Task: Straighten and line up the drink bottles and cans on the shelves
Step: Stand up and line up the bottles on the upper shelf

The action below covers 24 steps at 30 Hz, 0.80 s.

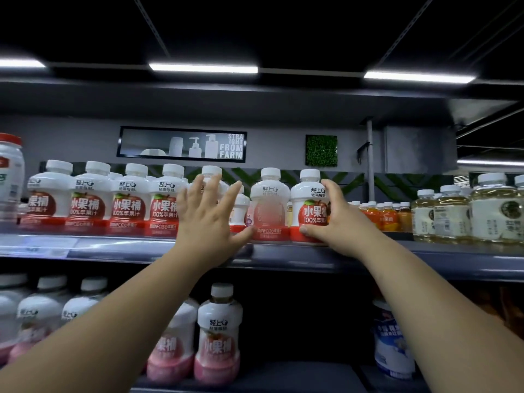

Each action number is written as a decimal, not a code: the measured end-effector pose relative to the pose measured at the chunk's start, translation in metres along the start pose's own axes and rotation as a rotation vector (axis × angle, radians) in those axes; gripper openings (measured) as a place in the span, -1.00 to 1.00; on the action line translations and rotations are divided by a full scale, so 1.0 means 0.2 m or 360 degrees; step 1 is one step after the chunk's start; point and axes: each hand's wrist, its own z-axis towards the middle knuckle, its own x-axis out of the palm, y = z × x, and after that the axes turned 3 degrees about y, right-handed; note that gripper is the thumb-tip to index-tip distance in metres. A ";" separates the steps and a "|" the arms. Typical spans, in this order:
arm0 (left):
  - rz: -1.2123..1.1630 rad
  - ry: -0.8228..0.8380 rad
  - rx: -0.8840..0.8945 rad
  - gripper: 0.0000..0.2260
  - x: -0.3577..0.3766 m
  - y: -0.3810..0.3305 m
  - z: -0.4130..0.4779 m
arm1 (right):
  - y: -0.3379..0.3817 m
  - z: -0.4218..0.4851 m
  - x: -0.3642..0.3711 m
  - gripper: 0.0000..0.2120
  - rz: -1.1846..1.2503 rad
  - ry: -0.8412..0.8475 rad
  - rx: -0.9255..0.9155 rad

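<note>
A row of white-and-red apple juice bottles (127, 199) stands along the front of the upper shelf (113, 248). My right hand (337, 219) grips the rightmost apple juice bottle (310, 205) from its right side, thumb at its base. My left hand (207, 219) is spread flat, fingers apart, in front of another bottle (211, 173) of which only the cap shows; its thumb touches the base of a blurred bottle (269, 205) that stands between my two hands.
Small orange juice bottles (382, 214) and pale tea bottles (453, 214) fill the upper shelf to the right. A large red-capped jar (10, 177) stands at far left. The lower shelf holds pink-bottomed bottles (218, 336) and a blue-labelled tub (391, 344).
</note>
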 end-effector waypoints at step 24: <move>0.0110 0.0096 0.0295 -0.33 0.07 0.39 -0.23 | 0.46 -0.19 0.64 -0.08 -0.0817 -0.0332 -0.0164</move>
